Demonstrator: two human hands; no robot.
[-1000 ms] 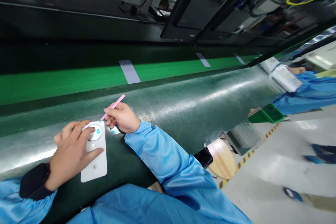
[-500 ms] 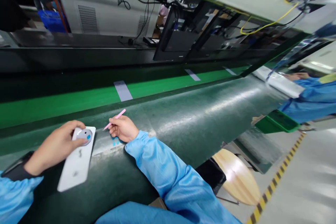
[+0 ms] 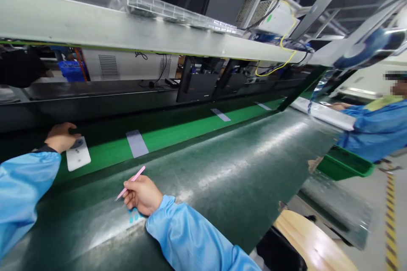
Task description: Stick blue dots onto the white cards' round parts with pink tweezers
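Observation:
At the far left, my left hand point(image 3: 62, 137) is closed on the upper end of a white phone back cover point(image 3: 78, 156). The cover lies at or just above the green conveyor belt point(image 3: 171, 133); exact contact is hard to tell. My fingers partly hide its round camera area. My right hand point(image 3: 144, 194) pinches pink tweezers point(image 3: 139, 172), tip pointing down and left over the dark green bench point(image 3: 203, 190). Beside that hand, several small blue round stickers point(image 3: 131, 219) lie on the bench, partly covered by it.
Several similar panels lie along the belt, the nearest panel point(image 3: 137, 144) to the right of my left hand. A pale shelf beam point(image 3: 178, 36) crosses above. Monitors point(image 3: 199, 82) stand behind the belt. At right are a co-worker's blue sleeve point(image 3: 378, 127), a green bin point(image 3: 346, 163) and a wooden stool point(image 3: 314, 237).
My left hand has carried the phone back cover from the bench forward to the belt. The right hand still holds the tweezers near the blue stickers. The view has tilted upward.

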